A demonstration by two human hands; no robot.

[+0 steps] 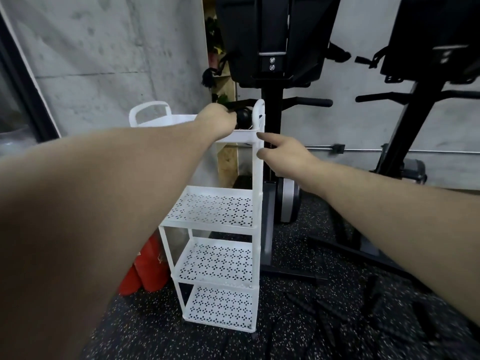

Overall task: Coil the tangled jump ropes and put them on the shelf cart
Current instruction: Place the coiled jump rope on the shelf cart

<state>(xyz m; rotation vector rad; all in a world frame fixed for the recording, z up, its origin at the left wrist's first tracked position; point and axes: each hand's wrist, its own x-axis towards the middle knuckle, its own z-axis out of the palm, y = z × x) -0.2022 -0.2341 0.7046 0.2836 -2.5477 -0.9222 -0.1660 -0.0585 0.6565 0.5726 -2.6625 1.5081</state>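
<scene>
Left hand (217,118): grips black rope (243,118) over cart (255,178) top shelf.
Right hand (283,154): released, fingers on cart post.
Behind: black machines (271,48).
Floor: red bags (145,271) beside cart.

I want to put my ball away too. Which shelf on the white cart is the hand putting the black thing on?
The top shelf. The left hand holds a black bundle over it; the three patterned shelves below show nothing on them.

Matt white perforated plastic shelf cart (217,207); rough grey concrete wall (104,48); speckled black rubber floor (155,339).
</scene>
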